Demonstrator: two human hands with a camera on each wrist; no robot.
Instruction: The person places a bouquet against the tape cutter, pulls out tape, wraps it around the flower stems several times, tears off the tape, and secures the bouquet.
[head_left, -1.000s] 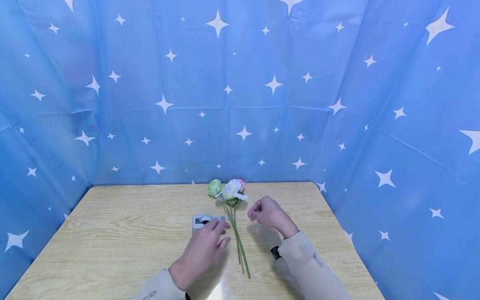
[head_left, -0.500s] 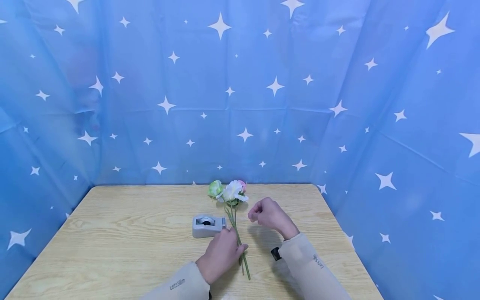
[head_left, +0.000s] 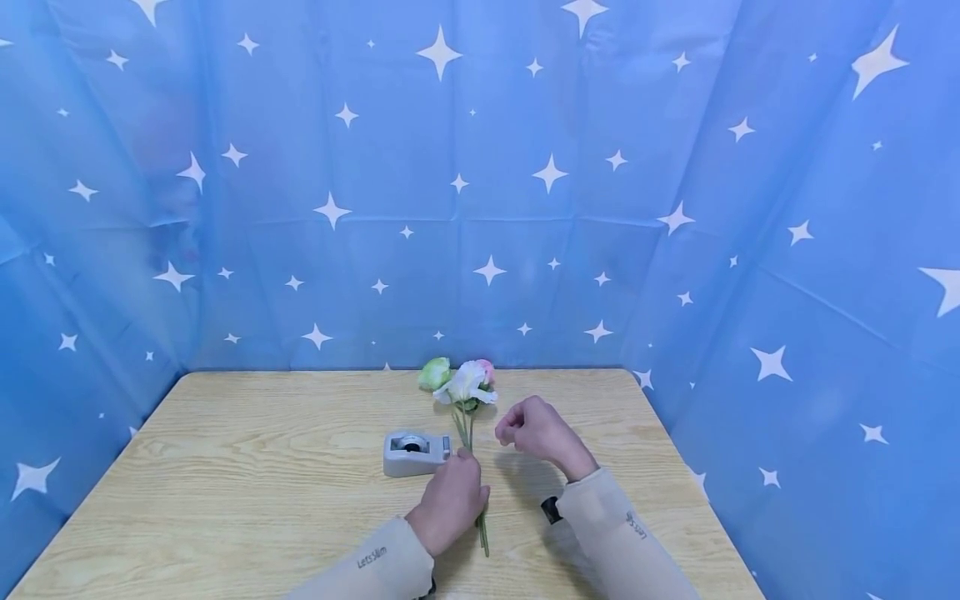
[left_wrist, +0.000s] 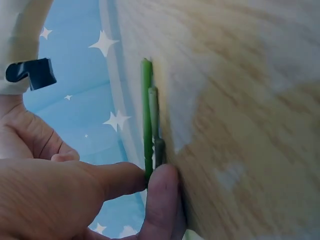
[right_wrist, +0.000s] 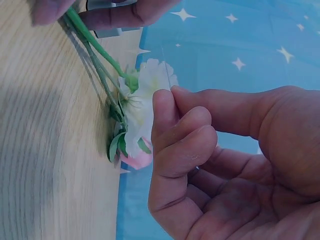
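My left hand (head_left: 452, 504) grips the green stems (left_wrist: 147, 115) of several artificial flowers, pinching them between thumb and fingers close over the table. The stems' cut ends stick out past the fingers. At their other end are a white bloom (head_left: 467, 385), a green one (head_left: 434, 374) and a pink one (head_left: 487, 368) partly hidden behind the white. To the right of the bunch, my right hand (head_left: 542, 433) pinches a thin clear strip of tape (right_wrist: 167, 70) between thumb and index finger, its other fingers curled. Only the strip's fine edge shows.
Left of the stems stands a grey tape dispenser (head_left: 397, 465), right by my left hand. Everything lies on a light wood-grain table (head_left: 262, 467). A blue curtain (head_left: 480, 208) with white stars surrounds its back and sides.
My left hand has moved right from beside the tape dispenser onto the stems and gripped them. The stems have drawn together and the green bloom has shifted slightly. The right hand has stayed put.
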